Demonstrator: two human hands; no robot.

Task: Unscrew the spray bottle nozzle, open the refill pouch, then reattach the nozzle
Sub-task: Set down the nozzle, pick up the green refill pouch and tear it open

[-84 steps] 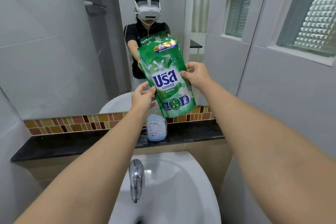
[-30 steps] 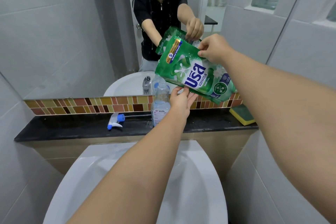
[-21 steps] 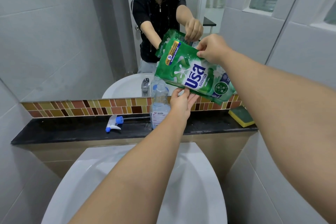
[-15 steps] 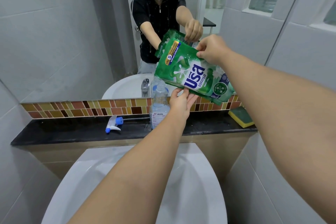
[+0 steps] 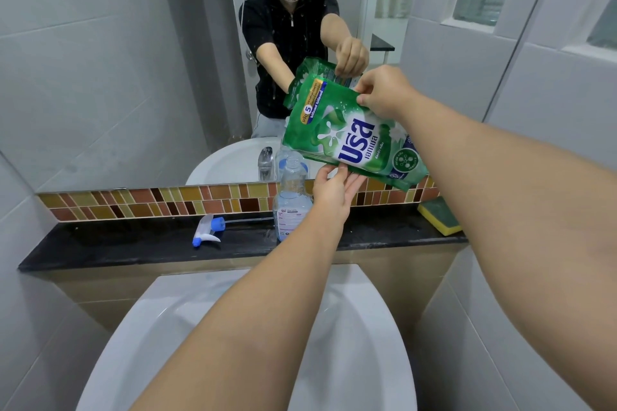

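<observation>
Refill pouch (image 5: 347, 133) tilted — top corner down-left toward open bottle (image 5: 292, 197).

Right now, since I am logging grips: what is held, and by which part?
The green refill pouch: right hand pinches its top edge; left hand supports its lower edge with straight fingers.

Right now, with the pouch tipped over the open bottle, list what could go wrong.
1. The refill pouch is tilted above the narrow neck of the spray bottle; liquid could miss it and run over the ledge.
2. The left hand only supports the pouch from below, so the bottle stands unheld and could tip.
</observation>
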